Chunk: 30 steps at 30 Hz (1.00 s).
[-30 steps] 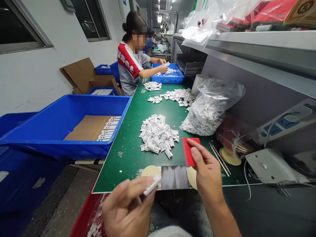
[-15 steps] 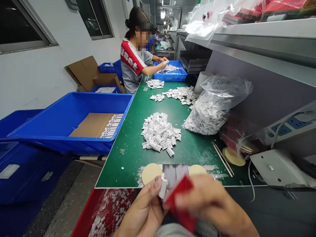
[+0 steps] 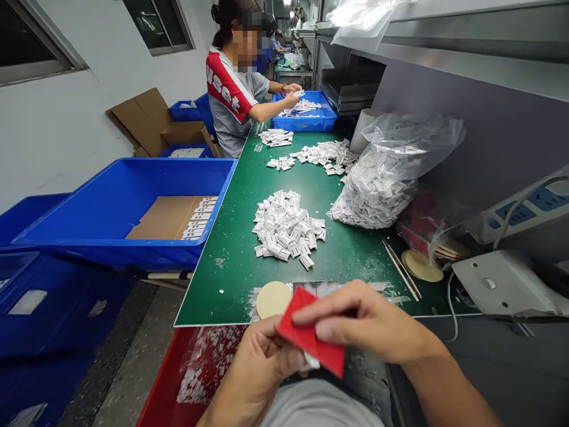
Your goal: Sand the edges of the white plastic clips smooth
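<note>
My left hand (image 3: 258, 367), fingers closed, holds a small white plastic piece (image 3: 312, 360) low in front of me. Most of that piece is hidden under a red sheet of sandpaper (image 3: 328, 354). My right hand (image 3: 373, 323) grips the sandpaper between thumb and fingers and lays it over the white piece. Just beyond the hands, at the table's front edge, is a round yellow disc (image 3: 272, 299). A heap of similar white plastic pieces (image 3: 288, 228) lies farther up the green table (image 3: 231, 255).
A clear bag of white pieces (image 3: 377, 193) stands on the right, near tweezers (image 3: 401, 270) and a power strip (image 3: 528, 207). At left is a blue bin (image 3: 111, 201) with cardboard. A red tray (image 3: 164, 379) sits below the edge. A co-worker (image 3: 235, 89) handles pieces over a blue tray (image 3: 306, 123).
My right hand has brought the red sandpaper up and left, over the white piece. My left hand has turned, and the piece is now mostly covered. The view has tilted slightly down.
</note>
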{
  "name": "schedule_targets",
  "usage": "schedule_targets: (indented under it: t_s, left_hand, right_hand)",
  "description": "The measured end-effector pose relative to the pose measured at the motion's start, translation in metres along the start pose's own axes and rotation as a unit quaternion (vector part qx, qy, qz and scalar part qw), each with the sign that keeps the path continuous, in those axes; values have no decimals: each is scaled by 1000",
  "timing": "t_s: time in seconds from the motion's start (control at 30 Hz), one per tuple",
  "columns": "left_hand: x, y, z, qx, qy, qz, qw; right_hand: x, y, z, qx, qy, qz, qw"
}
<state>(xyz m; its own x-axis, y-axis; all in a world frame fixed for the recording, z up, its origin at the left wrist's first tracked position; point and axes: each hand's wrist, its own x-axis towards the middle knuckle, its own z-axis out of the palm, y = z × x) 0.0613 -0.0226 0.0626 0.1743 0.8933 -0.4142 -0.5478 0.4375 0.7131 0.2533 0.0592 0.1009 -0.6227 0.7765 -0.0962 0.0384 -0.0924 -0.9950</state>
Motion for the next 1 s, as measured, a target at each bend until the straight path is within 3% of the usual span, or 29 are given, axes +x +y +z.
schedule_targets:
  t_s: [0.1, 0.2, 0.27, 0.37, 0.43, 0.5, 0.57, 0.67, 0.77, 0.87, 0.97, 1.0]
  left_hand:
    - [-2, 0, -1, 6, 5, 2, 1000]
    - [-4, -2, -5, 21, -42, 9, 999]
    - [-6, -3, -5, 18, -29, 30, 999]
    - [-9, -4, -2, -2, 4, 36, 999]
    - [-12, -3, 0, -9, -7, 60, 998]
    - [-14, -1, 2, -1, -4, 116, 993]
    - [-15, 0, 1, 21, 41, 151, 988]
    - [-14, 1, -5, 52, 116, 150, 980]
    - [-10, -1, -16, 89, 94, 160, 979]
    - [-9, -3, -26, 117, 45, 164, 978]
    - [-10, -4, -27, 118, 38, 162, 979]
    - [-12, -4, -26, 117, 38, 156, 980]
  right_hand:
    - [6, -2, 2, -3, 43, -11, 999]
    - [7, -2, 5, -12, 35, 2, 999]
    - [7, -1, 8, -5, 70, 1, 998]
    - [5, 2, 11, 2, 48, -6, 999]
    - [6, 7, 11, -14, 152, -20, 988]
    - [6, 13, 13, 31, 301, -19, 953]
    - [2, 18, 16, 146, 351, -5, 925]
    - [-10, 21, 28, 321, 317, 4, 892]
    - [-25, 19, 42, 407, 227, 4, 885]
    - [-35, 12, 50, 400, 171, 19, 900]
    - [-35, 5, 48, 326, 178, -8, 929]
    - [-32, 4, 47, 294, 150, -21, 944]
